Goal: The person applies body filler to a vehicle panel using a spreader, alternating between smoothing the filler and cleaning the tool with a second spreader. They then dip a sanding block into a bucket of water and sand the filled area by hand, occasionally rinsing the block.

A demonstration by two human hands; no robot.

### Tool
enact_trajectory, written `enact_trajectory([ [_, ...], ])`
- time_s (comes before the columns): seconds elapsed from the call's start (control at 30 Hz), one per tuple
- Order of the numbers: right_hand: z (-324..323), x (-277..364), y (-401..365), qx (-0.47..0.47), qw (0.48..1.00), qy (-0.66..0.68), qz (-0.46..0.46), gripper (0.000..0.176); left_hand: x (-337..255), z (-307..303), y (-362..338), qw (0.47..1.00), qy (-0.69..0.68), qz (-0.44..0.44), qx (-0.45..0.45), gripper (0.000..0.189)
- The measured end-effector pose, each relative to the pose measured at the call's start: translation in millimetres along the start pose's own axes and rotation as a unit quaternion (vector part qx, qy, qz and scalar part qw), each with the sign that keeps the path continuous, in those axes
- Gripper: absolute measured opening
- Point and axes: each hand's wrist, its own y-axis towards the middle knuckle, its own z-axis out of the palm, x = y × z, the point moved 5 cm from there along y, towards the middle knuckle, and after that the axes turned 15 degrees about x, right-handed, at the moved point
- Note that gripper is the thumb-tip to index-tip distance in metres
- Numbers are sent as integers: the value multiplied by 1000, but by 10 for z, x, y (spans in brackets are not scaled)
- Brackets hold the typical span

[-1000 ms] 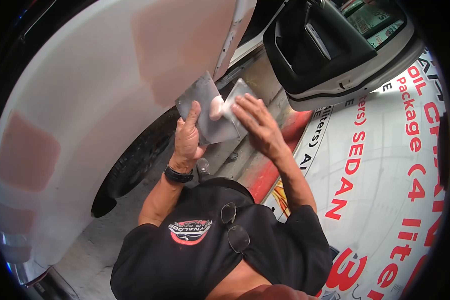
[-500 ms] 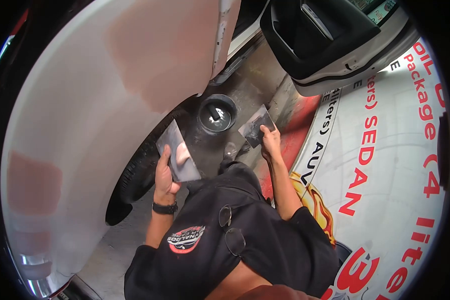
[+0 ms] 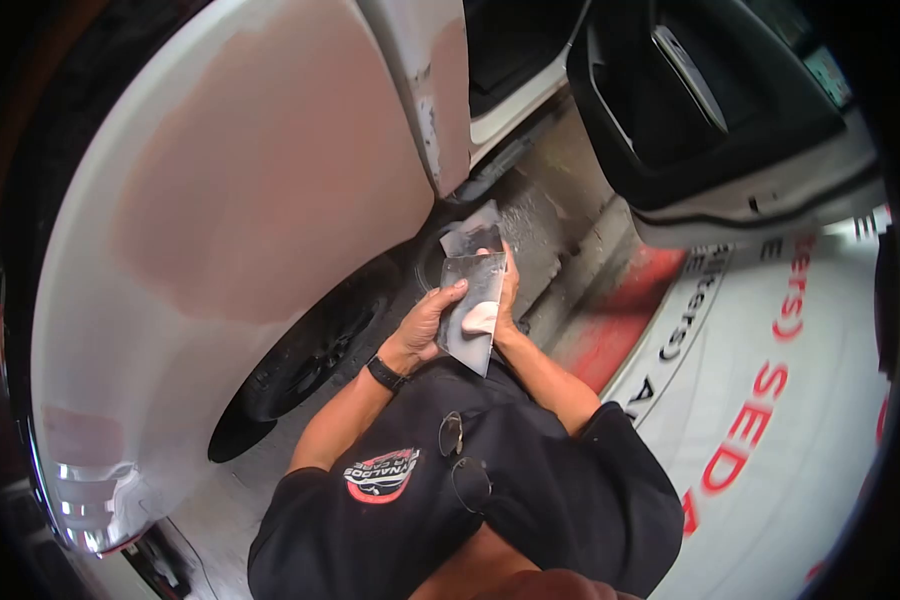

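Observation:
My left hand (image 3: 425,325) grips a flat, glossy rectangular plate (image 3: 467,348), thumb on its face and fingers behind. A pale pink patch shows on this plate. My right hand (image 3: 509,290) is closed on a second flat plate (image 3: 467,236), which sticks out beyond the first. The left plate overlaps the right one and hides part of that hand. Both hands are close together in front of my body, beside a white car fender (image 3: 185,350) with a broad pinkish-brown patch (image 3: 270,170).
Below the fender is a dark wheel (image 3: 315,355). A bucket (image 3: 428,262) on the wet floor is mostly hidden behind the hands and plates. An open car door (image 3: 700,110) juts in at upper right. A lettered white banner (image 3: 760,430) stands along the right side.
My hands have come together from apart, bringing the left plate over the right one. The view has shifted, and more of the fender's large patch shows.

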Motion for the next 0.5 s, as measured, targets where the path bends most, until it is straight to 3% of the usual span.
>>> enact_trajectory([
  [0.1,-391,-145,608,-9,1000,-9,6,47,-6,69,633,999,-41,14,19,39],
  [0.17,-538,106,852,-6,999,-39,21,45,-20,76,987,999,-1,32,-41,36],
  [0.23,-743,-371,1061,29,998,44,35,45,-69,137,1276,995,10,53,-85,31],
  [0.3,-771,-484,1163,37,999,-4,-14,45,-62,196,1463,994,-11,51,-99,32],
  [0.37,-879,-583,1275,25,997,-75,2,44,-92,323,1556,995,-27,28,-92,32],
  [0.43,-1073,-558,1484,-4,982,-168,83,43,-185,226,1538,994,13,-15,-112,44],
  [0.5,-1266,-355,1632,-48,979,-167,110,39,-414,531,1516,995,-71,10,-66,53],
])
